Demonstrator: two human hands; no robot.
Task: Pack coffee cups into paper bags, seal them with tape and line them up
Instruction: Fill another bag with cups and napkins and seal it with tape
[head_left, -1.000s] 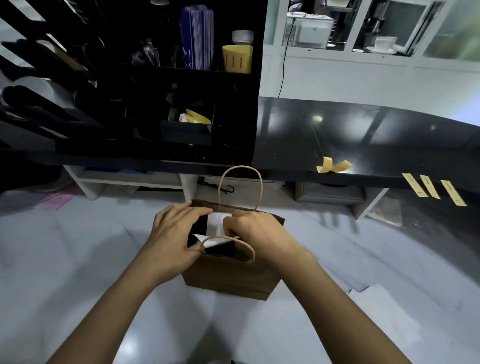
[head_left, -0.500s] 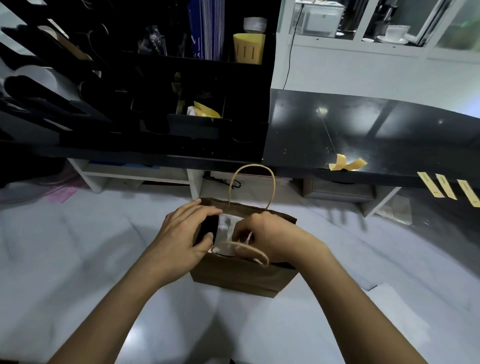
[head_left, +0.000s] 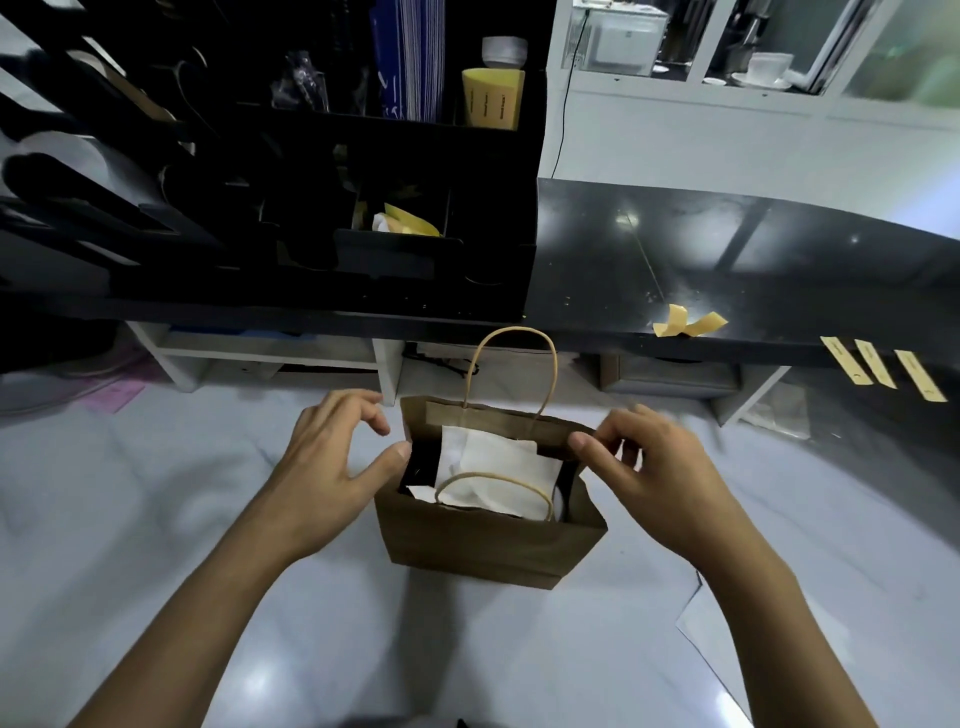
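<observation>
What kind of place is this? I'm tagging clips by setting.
Probably a café's service counter: a brown paper bag stands packed for takeaway, tape strips wait on the black counter edge, and a cup and saucer sit in the glass cabinet behind.

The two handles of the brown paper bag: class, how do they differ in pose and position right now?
The far handle stands upright above the bag's back edge, against the dark counter. The near handle has flopped inward and lies over the white paper in the bag's open mouth. The far handle's loop looks tall and narrow, the near handle's low and wide. Both are tan loops, and neither hand holds them.
</observation>
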